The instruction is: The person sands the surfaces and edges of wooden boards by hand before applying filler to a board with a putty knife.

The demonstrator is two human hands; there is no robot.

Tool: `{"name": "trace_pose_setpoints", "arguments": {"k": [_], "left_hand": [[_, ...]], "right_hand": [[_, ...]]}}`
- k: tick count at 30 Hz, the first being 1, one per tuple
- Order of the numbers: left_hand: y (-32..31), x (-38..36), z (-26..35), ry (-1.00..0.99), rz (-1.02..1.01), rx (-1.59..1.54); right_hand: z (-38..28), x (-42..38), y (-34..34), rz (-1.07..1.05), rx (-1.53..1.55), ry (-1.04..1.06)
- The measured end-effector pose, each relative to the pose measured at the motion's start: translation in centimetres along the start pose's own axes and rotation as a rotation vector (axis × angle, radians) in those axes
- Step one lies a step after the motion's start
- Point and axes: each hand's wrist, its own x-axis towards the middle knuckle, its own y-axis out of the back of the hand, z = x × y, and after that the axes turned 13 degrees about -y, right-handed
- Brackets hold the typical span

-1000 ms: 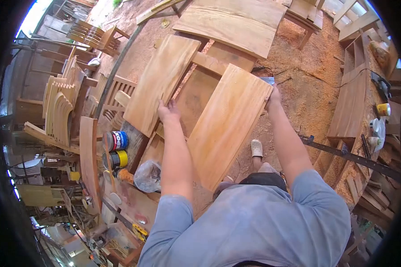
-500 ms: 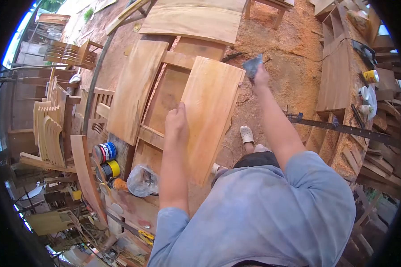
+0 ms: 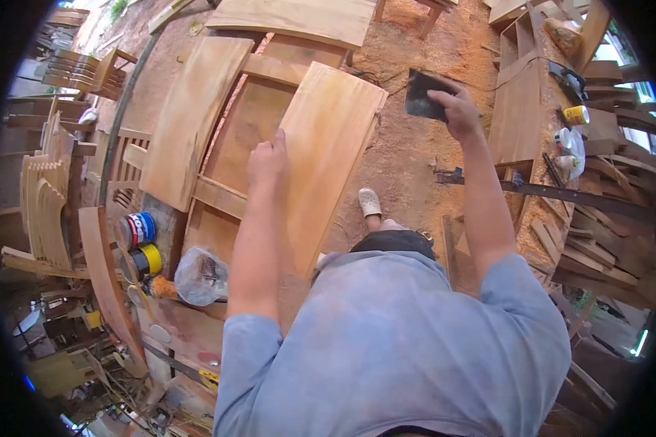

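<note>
My left hand (image 3: 268,162) grips the near-left edge of a pale wooden board (image 3: 334,124), its fingers closed along that edge. The board lies slanted over a wooden frame (image 3: 222,197). Out to the right of the board, my right hand (image 3: 455,109) pinches a dark, flat, squarish sheet (image 3: 423,95) by its right side, thumb across its face. The sheet is held in the air over the sawdust-strewn ground, apart from the board. Left of the frame's opening rests a second pale board (image 3: 197,120).
Another board (image 3: 299,18) lies across the far end. Two paint cans (image 3: 138,229) and a clear plastic bag (image 3: 200,277) stand at the left. On the right, a long wooden bench (image 3: 517,116) carries a yellow tub (image 3: 576,115), and a dark metal bar (image 3: 547,189) crosses below.
My right hand has swung to the right, away from the board's corner, turning the sheet's dark face into view. My left hand stays on the board while the whole view shifts.
</note>
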Motion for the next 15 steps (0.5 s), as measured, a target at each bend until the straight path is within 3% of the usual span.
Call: {"name": "trace_pose_setpoints", "arguments": {"k": [1,2,4,8,10,15], "left_hand": [[0.5,0.0,0.1,0.006,0.002,0.000],[0.7,-0.1,-0.2,0.006,0.006,-0.008],[0.6,-0.1,-0.7,0.031,-0.011,-0.015],[-0.2,-0.1,-1.5,0.030,0.019,-0.021],[0.0,0.0,-1.0,0.037,0.027,0.017],[0.1,-0.5,-0.5,0.050,0.071,0.061]], "right_hand": [[0.1,-0.1,-0.4,0.094,-0.202,-0.024],[0.9,0.5,-0.6,0.093,-0.210,-0.021],[2.3,1.7,-0.4,0.186,-0.971,0.074],[1.4,1.0,-4.3,0.142,-1.258,0.056],[0.6,1.3,-5.9,0.156,-1.402,-0.073],[1.7,4.4,-6.2,0.199,-1.610,-0.149]]}}
